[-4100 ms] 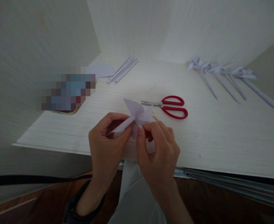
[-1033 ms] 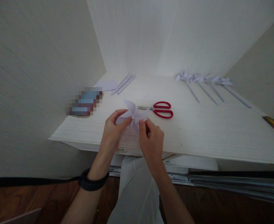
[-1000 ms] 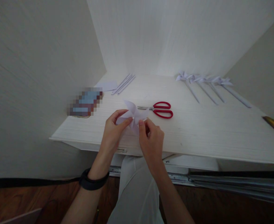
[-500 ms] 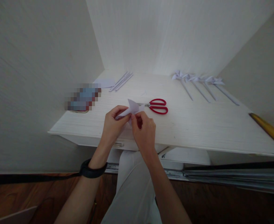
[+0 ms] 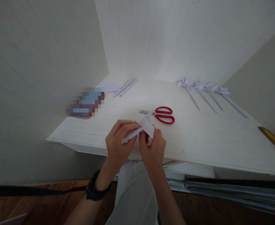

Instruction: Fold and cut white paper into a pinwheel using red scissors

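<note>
A folded white paper pinwheel (image 5: 147, 125) is held up between both hands over the front of the table. The fingers and thumb of my left hand (image 5: 120, 139) pinch its left side. My right hand (image 5: 153, 149) is closed at its lower right, with the fingertips partly hidden behind the paper. Just beyond the pinwheel lie scissors with red handles (image 5: 164, 115), their blades pointing left.
Several paper pinwheels on sticks (image 5: 204, 89) lie at the back right. Thin paper sticks (image 5: 126, 86), a paper sheet (image 5: 109, 87) and a blurred phone-like object (image 5: 87, 104) are at the left. A yellow object (image 5: 274, 141) lies at the right edge of the white table (image 5: 198, 134).
The paper pinwheel has turned in my hands, so its blades face another way. Both hands have shifted slightly right and nearer to me, and the view has tilted a little.
</note>
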The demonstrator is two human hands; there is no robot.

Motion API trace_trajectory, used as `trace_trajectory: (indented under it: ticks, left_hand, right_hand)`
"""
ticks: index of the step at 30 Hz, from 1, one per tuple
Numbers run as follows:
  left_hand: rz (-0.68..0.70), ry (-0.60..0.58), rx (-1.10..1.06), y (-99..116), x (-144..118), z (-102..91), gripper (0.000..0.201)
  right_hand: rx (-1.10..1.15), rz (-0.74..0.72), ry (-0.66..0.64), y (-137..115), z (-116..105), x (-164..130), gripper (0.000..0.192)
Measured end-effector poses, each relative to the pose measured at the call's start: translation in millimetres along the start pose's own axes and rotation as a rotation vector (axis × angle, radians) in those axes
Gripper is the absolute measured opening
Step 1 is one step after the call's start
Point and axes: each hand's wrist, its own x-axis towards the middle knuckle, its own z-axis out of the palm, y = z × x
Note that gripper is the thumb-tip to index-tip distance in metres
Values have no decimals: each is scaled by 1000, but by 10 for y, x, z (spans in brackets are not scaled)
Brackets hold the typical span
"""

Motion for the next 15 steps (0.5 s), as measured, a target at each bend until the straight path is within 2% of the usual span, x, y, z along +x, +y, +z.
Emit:
trace_trajectory:
  ticks: [4, 8, 11, 15]
  left_hand:
    - [149, 21, 25, 9, -28, -19, 23]
    - [255, 16, 48, -2, -34, -56, 21]
    - [259, 11, 96, 9, -21, -80, 13]
    - [260, 9, 120, 31, -4, -92, 10]
  right_hand:
    - [96, -17, -11, 15, -34, -10, 14]
    - [274, 84, -101, 36, -87, -52, 12]
    - [308, 172, -138, 48, -127, -80, 14]
    - [295, 192, -145, 36, -152, -62, 13]
